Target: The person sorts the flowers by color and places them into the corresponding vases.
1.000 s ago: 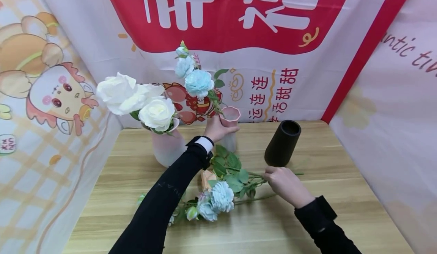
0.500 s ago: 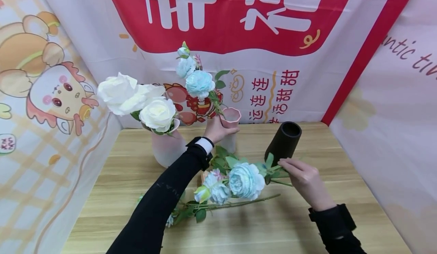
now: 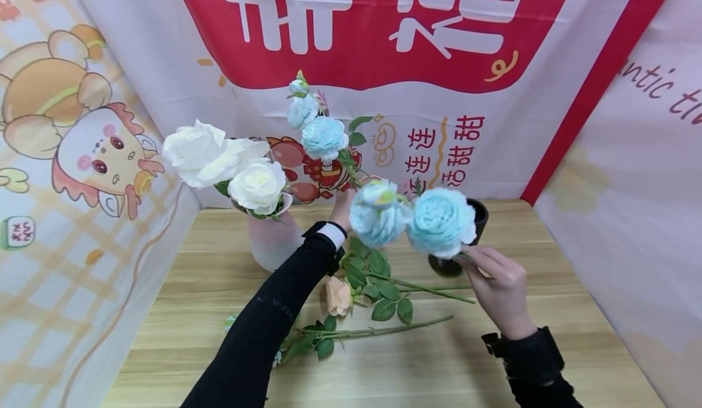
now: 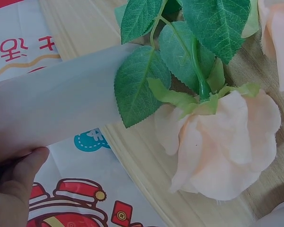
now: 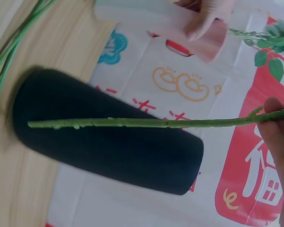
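Observation:
My left hand [image 3: 342,210] grips a slim pink-and-white vase [image 4: 61,99] near its rim; a light blue flower spray [image 3: 325,138] stands in it. Between the right hand's [image 3: 503,289] thumb and fingers a green stem [image 5: 146,123] is pinched, carrying pale blue blooms [image 3: 441,222] raised above the table. In the head view those blooms hide most of the slim vase. Behind the right hand is a black vase [image 3: 480,220], partly covered by the blooms. The bare stem crosses in front of it in the right wrist view.
A wider pink-white vase [image 3: 271,240] with white roses [image 3: 258,187] stands left. On the wooden table [image 3: 406,371] lie a peach rose [image 3: 338,296], leafy stems [image 3: 384,332] and other flowers partly under the left forearm. Printed cloth [image 3: 471,103] hangs behind.
My right hand has taken the blue flower stem up from the pile, lifting it and moving right, close to the black vase. The left hand stays on the slim vase.

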The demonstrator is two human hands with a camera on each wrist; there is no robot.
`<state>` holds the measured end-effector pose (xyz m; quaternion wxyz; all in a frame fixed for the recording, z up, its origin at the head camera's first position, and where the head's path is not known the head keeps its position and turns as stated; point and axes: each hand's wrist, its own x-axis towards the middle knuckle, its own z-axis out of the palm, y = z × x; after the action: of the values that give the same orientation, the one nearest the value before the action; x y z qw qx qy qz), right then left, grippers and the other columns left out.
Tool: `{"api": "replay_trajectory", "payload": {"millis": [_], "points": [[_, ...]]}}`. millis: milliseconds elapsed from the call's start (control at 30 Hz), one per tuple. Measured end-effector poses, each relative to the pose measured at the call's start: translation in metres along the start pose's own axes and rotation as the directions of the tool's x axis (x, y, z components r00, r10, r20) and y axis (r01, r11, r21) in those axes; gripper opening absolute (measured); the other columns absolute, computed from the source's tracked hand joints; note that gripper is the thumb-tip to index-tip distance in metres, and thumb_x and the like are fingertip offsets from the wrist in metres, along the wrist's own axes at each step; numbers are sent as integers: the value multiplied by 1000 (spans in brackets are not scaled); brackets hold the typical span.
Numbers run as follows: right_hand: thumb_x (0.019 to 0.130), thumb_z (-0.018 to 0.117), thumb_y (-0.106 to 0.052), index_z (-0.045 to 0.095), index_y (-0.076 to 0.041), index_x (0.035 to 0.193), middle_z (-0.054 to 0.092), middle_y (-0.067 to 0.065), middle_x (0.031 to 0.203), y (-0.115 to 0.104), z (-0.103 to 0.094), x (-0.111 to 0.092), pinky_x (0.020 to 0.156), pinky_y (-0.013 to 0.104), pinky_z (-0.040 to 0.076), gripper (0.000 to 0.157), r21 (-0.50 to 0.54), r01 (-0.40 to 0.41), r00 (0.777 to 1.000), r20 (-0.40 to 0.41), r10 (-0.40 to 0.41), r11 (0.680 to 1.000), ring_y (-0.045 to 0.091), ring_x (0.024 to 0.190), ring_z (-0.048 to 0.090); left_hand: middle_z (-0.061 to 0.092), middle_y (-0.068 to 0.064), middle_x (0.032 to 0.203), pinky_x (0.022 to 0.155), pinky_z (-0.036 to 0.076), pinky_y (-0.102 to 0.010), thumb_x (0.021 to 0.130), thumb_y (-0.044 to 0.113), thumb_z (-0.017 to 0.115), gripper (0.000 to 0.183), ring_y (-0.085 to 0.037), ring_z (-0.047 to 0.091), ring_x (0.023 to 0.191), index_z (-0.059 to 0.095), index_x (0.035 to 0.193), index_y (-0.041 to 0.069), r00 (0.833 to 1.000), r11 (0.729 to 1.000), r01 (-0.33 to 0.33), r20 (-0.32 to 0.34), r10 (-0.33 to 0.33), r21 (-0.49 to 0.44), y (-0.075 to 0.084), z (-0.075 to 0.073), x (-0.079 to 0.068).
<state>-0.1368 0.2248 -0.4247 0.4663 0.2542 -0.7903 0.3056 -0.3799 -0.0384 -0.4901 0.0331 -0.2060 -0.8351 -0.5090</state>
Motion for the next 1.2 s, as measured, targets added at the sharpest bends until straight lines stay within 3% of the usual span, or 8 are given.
{"api": "replay_trajectory", "payload": {"millis": [100,167,267,400,633,900,1100,1200], "points": [[74,80,10,77,3,92,72,12,86,-5,3,6,79,13,50,19,36,-44,998,-35,46,998,27,74,69,57,-6,73,76,48,-37,93,15,61,13,-23,59,77,59,82,8,996,987,-90,17,89,135,3,-2,-6],[63,80,20,77,4,88,72,12,85,-9,5,11,76,13,50,30,59,-69,996,-48,71,996,26,74,69,63,-4,76,77,50,-33,87,24,74,18,-21,62,77,66,87,8,999,995,-31,24,28,94,4,-1,-6],[61,80,23,75,5,86,72,13,83,-16,7,19,72,12,49,32,96,-106,992,-55,111,990,22,73,68,67,-7,87,78,51,-33,73,26,88,44,-21,64,84,66,103,3,999,998,50,10,-50,32,45,-13,-23],[66,80,21,75,3,86,71,13,80,-21,10,27,64,12,46,28,141,-238,968,-44,246,961,14,67,64,60,-5,118,91,48,-30,65,28,94,85,-18,58,108,48,135,9,999,999,34,-27,-34,1,39,-9,-22],[84,74,7,75,5,94,70,23,84,-25,9,39,69,29,57,10,450,-530,820,55,570,719,22,76,71,57,-7,122,90,48,-32,64,31,94,87,-20,57,109,48,134,9,1000,1000,2,-19,-2,12,36,-9,-18],[87,70,8,65,20,98,67,29,91,-23,4,56,70,39,57,16,693,-498,777,89,623,521,33,80,71,59,-8,122,91,48,-32,65,29,94,86,-20,58,110,49,135,8,1000,999,20,-16,-20,28,36,-10,-18],[87,68,10,59,26,100,68,27,91,-22,6,69,70,37,58,23,811,-448,685,40,727,377,34,83,70,60,-8,121,90,49,-32,65,25,94,84,-20,59,108,50,134,8,999,999,33,-19,-33,30,37,-9,-19],[86,69,10,58,27,102,68,28,89,-19,9,77,70,38,58,26,844,-411,642,1,767,344,35,81,71,59,-10,121,90,49,-32,65,25,94,85,-22,59,109,49,134,7,999,999,30,-16,-30,21,38,-10,-19]]}}
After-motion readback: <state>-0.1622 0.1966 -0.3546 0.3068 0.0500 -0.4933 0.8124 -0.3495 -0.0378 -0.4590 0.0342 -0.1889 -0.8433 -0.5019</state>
